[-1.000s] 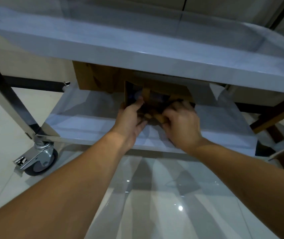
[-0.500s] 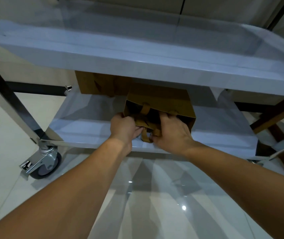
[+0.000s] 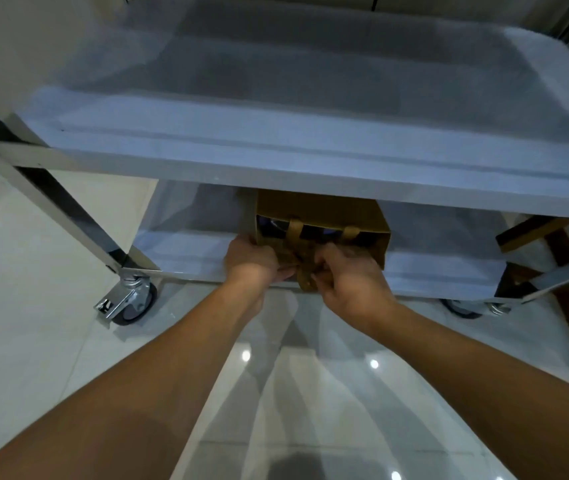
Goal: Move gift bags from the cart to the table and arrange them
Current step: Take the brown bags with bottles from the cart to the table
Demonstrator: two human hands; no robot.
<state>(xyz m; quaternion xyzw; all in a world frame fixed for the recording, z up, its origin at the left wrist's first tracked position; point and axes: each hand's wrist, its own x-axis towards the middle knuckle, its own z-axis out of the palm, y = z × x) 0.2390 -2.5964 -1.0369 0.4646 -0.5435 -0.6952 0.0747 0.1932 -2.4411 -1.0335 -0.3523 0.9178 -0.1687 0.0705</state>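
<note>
Centre frame: brown paper gift bag [image 3: 323,216] is held at the cart's lower shelf [image 3: 186,251] edge. Left hand [image 3: 252,259] grips its corner; right hand [image 3: 352,275] pinches the handles [image 3: 302,252]. Step judged: extraction. Next: clearance under top shelf [image 3: 276,140] needed.

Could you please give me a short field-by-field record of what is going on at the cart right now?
Bag: brown gift bag on the cart's lower shelf, mouth facing the person
Handles: brown straps bunched at the shelf's front edge
Left hand: grips the bag's left edge
Right hand: fingers curled round the straps
Upper shelf: nothing visible on it
Caster: on glossy tiled floor
</note>
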